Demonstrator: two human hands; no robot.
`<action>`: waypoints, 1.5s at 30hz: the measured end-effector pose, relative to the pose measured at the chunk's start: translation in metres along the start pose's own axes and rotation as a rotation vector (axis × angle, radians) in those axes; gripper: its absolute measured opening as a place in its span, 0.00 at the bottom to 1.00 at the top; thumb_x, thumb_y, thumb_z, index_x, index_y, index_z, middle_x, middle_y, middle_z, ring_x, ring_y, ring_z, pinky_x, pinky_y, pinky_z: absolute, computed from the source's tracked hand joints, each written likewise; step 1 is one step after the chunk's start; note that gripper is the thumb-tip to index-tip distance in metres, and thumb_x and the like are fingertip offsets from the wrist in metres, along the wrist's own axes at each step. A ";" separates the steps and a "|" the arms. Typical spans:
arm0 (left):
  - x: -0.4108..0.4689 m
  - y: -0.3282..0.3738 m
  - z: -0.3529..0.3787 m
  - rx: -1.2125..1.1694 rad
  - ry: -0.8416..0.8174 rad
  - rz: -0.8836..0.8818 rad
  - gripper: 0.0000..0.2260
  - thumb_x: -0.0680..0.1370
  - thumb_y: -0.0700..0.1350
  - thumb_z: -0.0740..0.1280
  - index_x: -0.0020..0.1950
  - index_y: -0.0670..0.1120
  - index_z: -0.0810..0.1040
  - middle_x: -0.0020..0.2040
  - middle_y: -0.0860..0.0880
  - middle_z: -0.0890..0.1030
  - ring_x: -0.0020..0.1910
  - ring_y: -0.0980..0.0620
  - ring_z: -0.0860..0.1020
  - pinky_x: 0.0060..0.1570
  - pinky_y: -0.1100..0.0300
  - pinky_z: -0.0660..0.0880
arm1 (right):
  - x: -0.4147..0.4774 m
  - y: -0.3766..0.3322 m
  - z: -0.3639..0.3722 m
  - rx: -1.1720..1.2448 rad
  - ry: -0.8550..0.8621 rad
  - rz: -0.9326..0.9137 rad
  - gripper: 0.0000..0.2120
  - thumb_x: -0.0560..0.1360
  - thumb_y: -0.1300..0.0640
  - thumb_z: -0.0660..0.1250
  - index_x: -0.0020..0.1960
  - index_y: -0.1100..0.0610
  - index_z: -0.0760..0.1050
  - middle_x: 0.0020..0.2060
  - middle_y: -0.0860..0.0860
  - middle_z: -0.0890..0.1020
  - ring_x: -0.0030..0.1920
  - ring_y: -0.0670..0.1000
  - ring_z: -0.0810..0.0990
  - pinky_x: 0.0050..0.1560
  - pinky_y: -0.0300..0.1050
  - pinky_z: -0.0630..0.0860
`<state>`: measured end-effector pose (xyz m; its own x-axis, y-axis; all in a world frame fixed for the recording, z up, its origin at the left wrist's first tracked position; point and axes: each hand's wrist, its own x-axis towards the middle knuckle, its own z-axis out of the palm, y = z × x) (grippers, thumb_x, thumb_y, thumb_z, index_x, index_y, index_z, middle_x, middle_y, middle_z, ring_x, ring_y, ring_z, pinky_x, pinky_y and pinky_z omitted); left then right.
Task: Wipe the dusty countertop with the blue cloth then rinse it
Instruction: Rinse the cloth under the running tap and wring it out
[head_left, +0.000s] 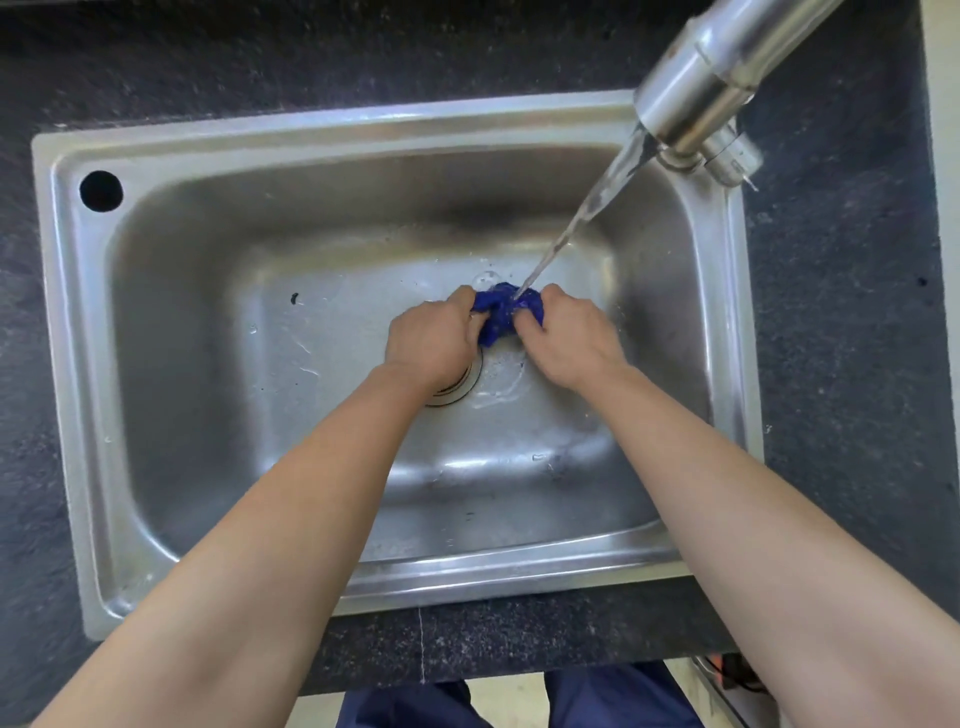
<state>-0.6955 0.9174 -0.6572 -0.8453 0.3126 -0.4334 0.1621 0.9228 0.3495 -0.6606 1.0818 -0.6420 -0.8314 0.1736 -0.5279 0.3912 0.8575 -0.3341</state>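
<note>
The blue cloth (503, 313) is bunched up low in the steel sink (218, 291), above the drain. My left hand (434, 340) grips its left end and my right hand (566, 340) grips its right end, fingers curled round the wet fabric. Water (587, 208) runs from the steel tap (711, 88) at the upper right and lands on the cloth between my hands. The dark speckled countertop (841, 312) surrounds the sink.
The drain ring (457, 389) shows partly under my left wrist. A round hole (101, 190) sits in the sink's rim at the upper left. The counter's front edge (467, 670) lies below the sink, with the person's blue trousers (613, 696) under it.
</note>
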 end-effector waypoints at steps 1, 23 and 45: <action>-0.002 -0.002 -0.004 -0.002 0.020 -0.039 0.16 0.83 0.55 0.53 0.47 0.47 0.73 0.41 0.46 0.77 0.44 0.39 0.77 0.38 0.54 0.65 | -0.003 0.001 -0.004 0.062 0.005 0.037 0.17 0.80 0.45 0.56 0.48 0.58 0.71 0.44 0.57 0.79 0.47 0.62 0.77 0.41 0.49 0.69; -0.007 -0.003 0.013 -0.010 -0.040 0.015 0.12 0.82 0.42 0.57 0.62 0.41 0.72 0.53 0.38 0.76 0.49 0.36 0.76 0.43 0.50 0.67 | -0.009 0.008 0.021 -0.067 0.065 -0.043 0.12 0.84 0.51 0.51 0.56 0.59 0.68 0.47 0.58 0.75 0.42 0.62 0.75 0.41 0.51 0.67; -0.061 0.006 -0.040 -0.166 -0.061 -0.081 0.32 0.68 0.48 0.71 0.72 0.58 0.67 0.75 0.44 0.54 0.75 0.45 0.49 0.68 0.50 0.51 | -0.066 -0.020 -0.027 0.528 0.154 -0.057 0.12 0.82 0.49 0.61 0.43 0.52 0.76 0.40 0.48 0.78 0.42 0.49 0.75 0.45 0.44 0.69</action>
<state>-0.6638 0.8950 -0.5955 -0.8187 0.2563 -0.5139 0.0039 0.8973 0.4414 -0.6237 1.0661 -0.5795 -0.8899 0.2368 -0.3899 0.4552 0.5155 -0.7260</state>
